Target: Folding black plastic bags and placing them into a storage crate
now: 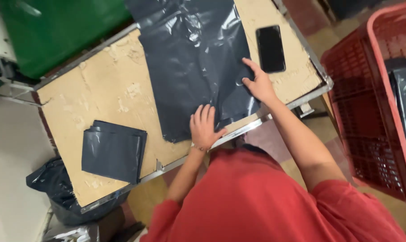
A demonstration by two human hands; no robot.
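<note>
Red cloth of the person's short-sleeved shirt [256, 201] fills the lower middle of the frame, nearest the lens. Above it both bare arms reach onto a worn, chipped tan board table with a metal rim [109, 85]. A large dark grey glossy plastic bag [194, 58] lies spread flat on the table, running from the top centre of the frame down to the near table edge; its surface is wrinkled and catches bright glints of light.

At centre frame, the left hand [204, 127] lies palm down on the bag's lower edge, fingers straight and close together, gripping nothing. Right of centre, the right hand [258, 83] presses on the bag's right edge with fingers spread and fingertips down, also flat and holding nothing.

Just right of that hand, near the table's upper right corner, a black rectangular phone [270, 48] lies with its screen dark. On the table at lower left, well apart from the hands, sits a neat stack of folded dark grey plastic bags [113, 150], roughly square. A red slatted plastic crate [373, 89] stands at the right edge of the frame. A green plastic bin [55, 31] occupies the upper left. Under the table's lower left corner sits a crumpled black plastic sack [55, 188].
</note>
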